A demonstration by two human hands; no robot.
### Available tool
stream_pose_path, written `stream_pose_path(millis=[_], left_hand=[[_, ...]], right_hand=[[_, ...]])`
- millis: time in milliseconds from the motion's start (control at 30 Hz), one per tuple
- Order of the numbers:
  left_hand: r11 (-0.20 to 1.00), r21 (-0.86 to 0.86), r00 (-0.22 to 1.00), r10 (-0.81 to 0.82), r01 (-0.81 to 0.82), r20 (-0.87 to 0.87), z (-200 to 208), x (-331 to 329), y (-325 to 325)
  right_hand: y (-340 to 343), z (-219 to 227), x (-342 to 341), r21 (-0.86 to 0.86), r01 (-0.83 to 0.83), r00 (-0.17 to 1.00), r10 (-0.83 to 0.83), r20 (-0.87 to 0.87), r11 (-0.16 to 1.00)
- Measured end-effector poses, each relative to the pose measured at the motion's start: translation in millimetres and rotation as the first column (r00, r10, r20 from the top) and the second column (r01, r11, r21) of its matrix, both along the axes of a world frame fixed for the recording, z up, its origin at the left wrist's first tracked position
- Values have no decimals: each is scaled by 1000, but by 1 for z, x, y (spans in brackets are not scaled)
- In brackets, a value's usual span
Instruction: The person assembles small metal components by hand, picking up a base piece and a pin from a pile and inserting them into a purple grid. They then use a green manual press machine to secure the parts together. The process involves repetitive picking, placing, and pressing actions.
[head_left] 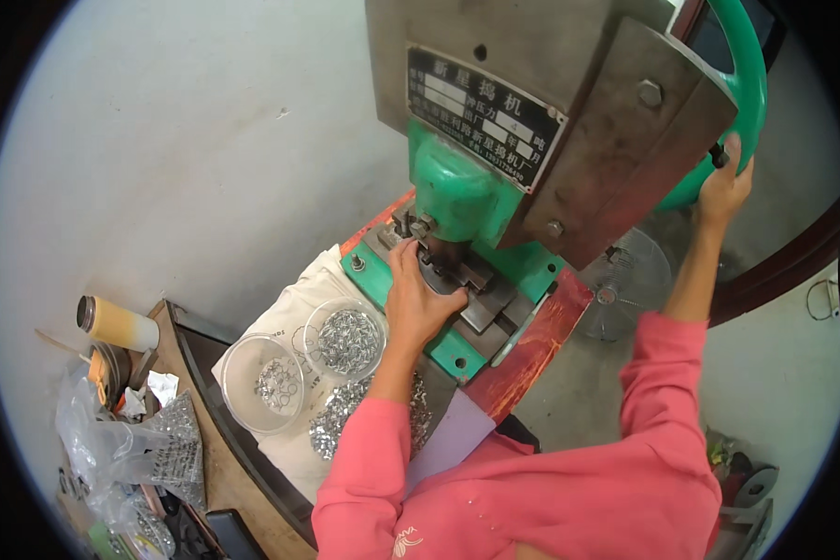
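Observation:
A green and bare-metal hand press (457, 177) fills the upper middle of the head view. At its metal die (439, 280), under the ram, lies my left hand (415, 299), thumb and fingers spread apart along the near side. Any small piece between the fingertips is too hidden to make out. Up at the right, my right hand (724, 187) is closed round the rim of the press's green handwheel (749, 93). Beside my left forearm stand a clear bowl of small shiny metal parts (375, 322) and another clear bowl (238, 411) with fewer ring-like pieces.
A loose heap of metal parts (334, 425) lies on a cream cloth (285, 467), partly under my left sleeve. On the left, a brown table (219, 457) bears a yellow-and-white tumbler (121, 322) and a plastic bag of parts (182, 448). A fan (625, 280) stands behind the press's red-edged bench (541, 341).

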State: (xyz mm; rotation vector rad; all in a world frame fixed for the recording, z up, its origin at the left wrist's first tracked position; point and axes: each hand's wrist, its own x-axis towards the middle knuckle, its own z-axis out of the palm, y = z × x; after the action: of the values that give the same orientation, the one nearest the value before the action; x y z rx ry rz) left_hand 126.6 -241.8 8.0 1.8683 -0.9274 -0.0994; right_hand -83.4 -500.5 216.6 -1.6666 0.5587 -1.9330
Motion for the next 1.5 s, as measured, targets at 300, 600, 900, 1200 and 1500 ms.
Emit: stream_pose_path(millis=[300, 600, 900, 1200, 1500], left_hand=[[994, 91, 997, -53, 58, -53, 6, -31, 26], [999, 18, 996, -44, 46, -73, 3, -50, 27], [976, -185, 993, -117, 112, -15, -20, -42, 31], [966, -221, 985, -154, 134, -78, -31, -43, 30], [981, -171, 988, -114, 96, -105, -27, -45, 28]], right_hand=[[-1, 76, -11, 66, 71, 910, -38, -413, 995], [4, 54, -10, 78, 52, 960, -28, -279, 996], [42, -99, 6, -424, 406, 826, -524, -210, 810], [111, -220, 58, 244, -253, 444, 337, -830, 936], [82, -229, 57, 696, -368, 404, 780, -478, 617]])
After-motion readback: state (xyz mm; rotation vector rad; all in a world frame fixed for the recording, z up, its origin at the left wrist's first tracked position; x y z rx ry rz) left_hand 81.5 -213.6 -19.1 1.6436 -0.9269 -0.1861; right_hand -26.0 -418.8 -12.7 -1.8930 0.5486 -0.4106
